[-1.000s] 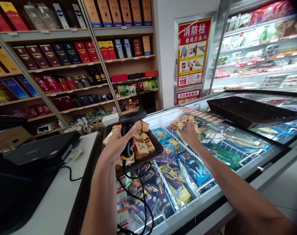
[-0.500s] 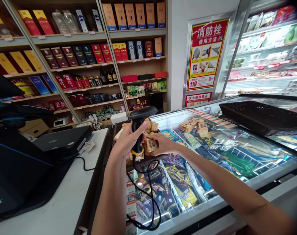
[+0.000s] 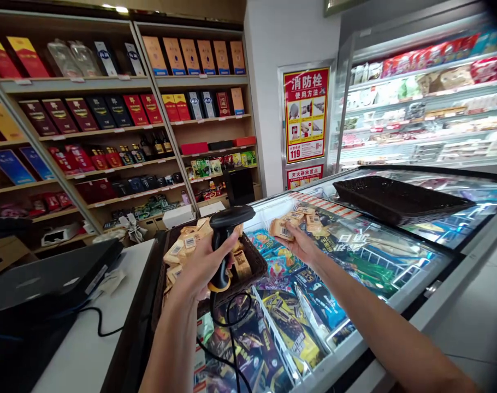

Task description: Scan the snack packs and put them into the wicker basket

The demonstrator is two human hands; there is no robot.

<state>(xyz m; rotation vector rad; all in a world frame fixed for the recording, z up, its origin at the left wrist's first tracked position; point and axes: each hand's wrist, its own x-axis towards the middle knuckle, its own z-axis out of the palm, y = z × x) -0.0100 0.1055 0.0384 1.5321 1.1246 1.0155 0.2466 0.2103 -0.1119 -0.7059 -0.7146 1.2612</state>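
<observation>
My left hand is wrapped around the grip of a black barcode scanner, whose cable hangs down over the freezer. Beneath the scanner is a brown woven basket heaped with small tan snack packs bearing barcode labels. To the right, my right hand grips a tan snack pack above the freezer top. Just beyond its fingers, several similar packs lie in a small pile on the glass; whether the held pack touches them I cannot tell.
A chest freezer full of wrapped ice creams spreads across the front. On its far right lies a dark shallow basket. A white counter with a black machine is at left. Shelves of boxed bottles and a lit refrigerated display stand behind.
My right hand has moved from the basket rightward to the pile on the glass, carrying a snack pack. My left hand still holds the scanner over the basket. The view has turned right.
</observation>
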